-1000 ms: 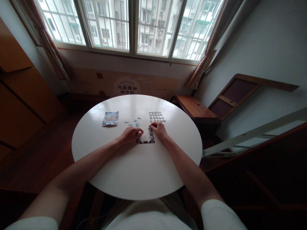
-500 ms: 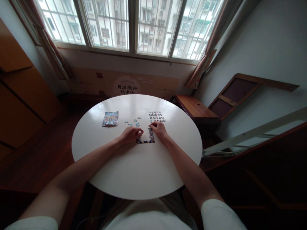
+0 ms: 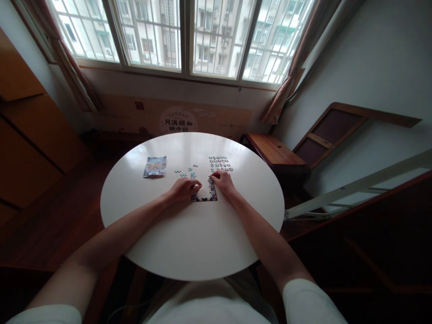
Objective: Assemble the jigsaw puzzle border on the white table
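Observation:
A partly joined jigsaw puzzle lies on the white round table, its bottom row and two sides forming a U around bare tabletop. Over the left side of the U is my left hand, thumb and fingers pinched; whatever is between them is too small to make out. My right hand pinches at a jigsaw piece by the upper end of the right side. Loose jigsaw pieces are scattered beyond my left hand. Several more pieces stand in rows beyond my right hand.
A colourful printed picture packet lies at the table's left. Past the right rim stands a low wooden bench. A printed cardboard panel leans below the barred windows. A pale metal rail runs along the right.
Both hands keep nearly the same place and pinch. The view has shifted very slightly; no piece has visibly moved.

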### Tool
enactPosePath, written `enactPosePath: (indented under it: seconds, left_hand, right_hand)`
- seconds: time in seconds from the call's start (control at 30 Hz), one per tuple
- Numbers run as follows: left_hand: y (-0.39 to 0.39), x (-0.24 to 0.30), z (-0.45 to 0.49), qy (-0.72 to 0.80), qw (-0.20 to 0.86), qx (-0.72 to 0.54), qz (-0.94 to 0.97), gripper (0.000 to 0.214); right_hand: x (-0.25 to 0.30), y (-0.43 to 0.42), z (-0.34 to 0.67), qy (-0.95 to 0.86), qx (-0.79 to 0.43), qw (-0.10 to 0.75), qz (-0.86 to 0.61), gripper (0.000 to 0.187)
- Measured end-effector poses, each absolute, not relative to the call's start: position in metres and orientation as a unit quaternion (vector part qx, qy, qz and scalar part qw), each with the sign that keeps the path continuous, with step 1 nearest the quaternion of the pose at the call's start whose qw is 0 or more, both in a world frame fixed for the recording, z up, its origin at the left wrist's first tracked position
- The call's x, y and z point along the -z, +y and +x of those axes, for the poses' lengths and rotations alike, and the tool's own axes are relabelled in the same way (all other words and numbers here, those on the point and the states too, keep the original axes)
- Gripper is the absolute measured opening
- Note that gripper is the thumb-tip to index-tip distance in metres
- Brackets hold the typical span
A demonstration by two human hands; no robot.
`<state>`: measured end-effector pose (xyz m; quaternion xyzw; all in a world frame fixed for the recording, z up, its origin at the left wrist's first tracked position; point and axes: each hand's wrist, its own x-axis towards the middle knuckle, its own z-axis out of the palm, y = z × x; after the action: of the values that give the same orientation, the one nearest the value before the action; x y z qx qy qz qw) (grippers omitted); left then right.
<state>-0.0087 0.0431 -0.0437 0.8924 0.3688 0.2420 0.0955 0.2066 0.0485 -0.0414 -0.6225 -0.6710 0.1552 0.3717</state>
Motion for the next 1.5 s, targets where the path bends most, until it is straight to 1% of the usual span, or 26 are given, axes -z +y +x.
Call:
enactPosePath:
  seconds: [0.23,0.4,0.6,0.8,0.87,0.97,1.03,1.17,1.33,1.4,1.5]
  left_hand:
    - [0.041,0.041,-0.008,0.369,0.096,-0.243,0.892,0.028]
    - [0.041,0.04,-0.009,0.363,0.1,-0.245,0.893,0.028]
    - [0.042,0.041,-0.008,0.366,0.102,-0.24,0.894,0.029]
    - [0.042,0.041,-0.009,0.365,0.1,-0.239,0.894,0.03]
    - [0.042,0.041,-0.009,0.365,0.098,-0.238,0.895,0.03]
    - [0.042,0.04,-0.009,0.366,0.095,-0.237,0.895,0.03]
    - [0.041,0.04,-0.009,0.366,0.094,-0.235,0.895,0.029]
    - [0.041,0.039,-0.008,0.368,0.094,-0.235,0.894,0.031]
    - [0.042,0.04,-0.008,0.369,0.097,-0.236,0.894,0.029]
    - [0.042,0.039,-0.008,0.369,0.096,-0.237,0.893,0.029]
    - [0.042,0.04,-0.008,0.368,0.094,-0.237,0.894,0.029]
  right_hand:
    - [0.041,0.048,0.205,-0.671,-0.15,0.374,-0.623,0.008]
    - [0.04,0.047,0.207,-0.653,-0.176,0.399,-0.619,0.015]
    - [0.044,0.053,0.21,-0.643,-0.203,0.426,-0.604,0.028]
    - [0.047,0.053,0.21,-0.64,-0.221,0.435,-0.593,0.03]
    - [0.045,0.052,0.21,-0.644,-0.212,0.435,-0.593,0.031]
    - [0.044,0.051,0.211,-0.664,-0.163,0.439,-0.583,0.035]
    - [0.043,0.051,0.213,-0.678,-0.138,0.432,-0.579,0.038]
    - [0.043,0.049,0.216,-0.697,-0.127,0.383,-0.592,0.041]
    - [0.041,0.048,0.214,-0.721,-0.117,0.325,-0.601,0.039]
    - [0.042,0.049,0.213,-0.72,-0.118,0.321,-0.604,0.038]
    - [0.045,0.052,0.215,-0.697,-0.143,0.357,-0.605,0.04]
